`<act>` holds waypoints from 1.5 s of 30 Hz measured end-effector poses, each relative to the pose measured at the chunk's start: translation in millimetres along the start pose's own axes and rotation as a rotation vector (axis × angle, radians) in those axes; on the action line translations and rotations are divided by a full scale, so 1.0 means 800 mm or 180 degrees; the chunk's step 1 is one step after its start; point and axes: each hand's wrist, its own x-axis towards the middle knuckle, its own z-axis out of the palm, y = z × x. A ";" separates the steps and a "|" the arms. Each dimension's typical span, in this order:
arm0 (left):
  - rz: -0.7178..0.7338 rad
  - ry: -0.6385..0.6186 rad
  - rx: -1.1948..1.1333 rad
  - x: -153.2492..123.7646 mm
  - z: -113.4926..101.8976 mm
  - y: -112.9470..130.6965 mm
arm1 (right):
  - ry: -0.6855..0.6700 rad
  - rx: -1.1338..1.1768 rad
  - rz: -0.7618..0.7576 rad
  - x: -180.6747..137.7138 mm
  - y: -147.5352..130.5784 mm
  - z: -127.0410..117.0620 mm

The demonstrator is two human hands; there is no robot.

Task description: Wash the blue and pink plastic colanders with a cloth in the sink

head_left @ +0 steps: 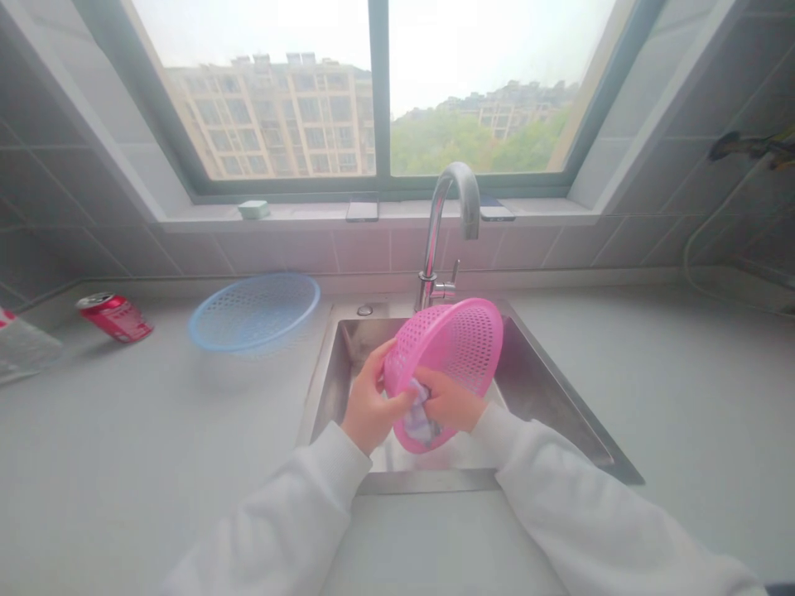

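A pink perforated plastic basket (460, 348) is held tilted on edge above the steel sink (559, 397). My left hand (369, 406) grips its near rim, fingers curled round the edge. Pressed against the basket's lower inside is a pale blue-and-white cloth (419, 418), bunched under my right hand (450, 401), whose fingers are closed on it. Both sleeves are white. The chrome tap (444, 223) arches right behind the basket.
A blue perforated basket (254, 310) sits in a clear bowl on the counter to the left. A red drink can (115, 316) lies on its side farther left. On the window sill are a small green block (253, 209) and two flat dark objects.
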 end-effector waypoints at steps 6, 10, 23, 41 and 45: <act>-0.0600 0.0333 -0.0648 0.013 -0.002 -0.004 | -0.0091 0.0468 0.0457 0.000 0.006 -0.004; -0.0645 0.0404 -0.0646 0.013 -0.003 -0.003 | -0.0133 0.0235 0.0465 -0.002 -0.001 -0.004; -0.0528 0.0629 -0.0717 0.021 -0.021 -0.022 | -0.0634 -0.2411 0.0446 -0.008 0.010 -0.014; -0.0333 0.0328 -0.0709 0.016 -0.028 -0.020 | -0.0449 -0.2353 0.0731 -0.006 -0.001 -0.008; -0.0234 -0.0004 -0.0333 0.017 -0.022 -0.012 | 0.0309 -0.3185 0.1390 -0.006 0.016 -0.031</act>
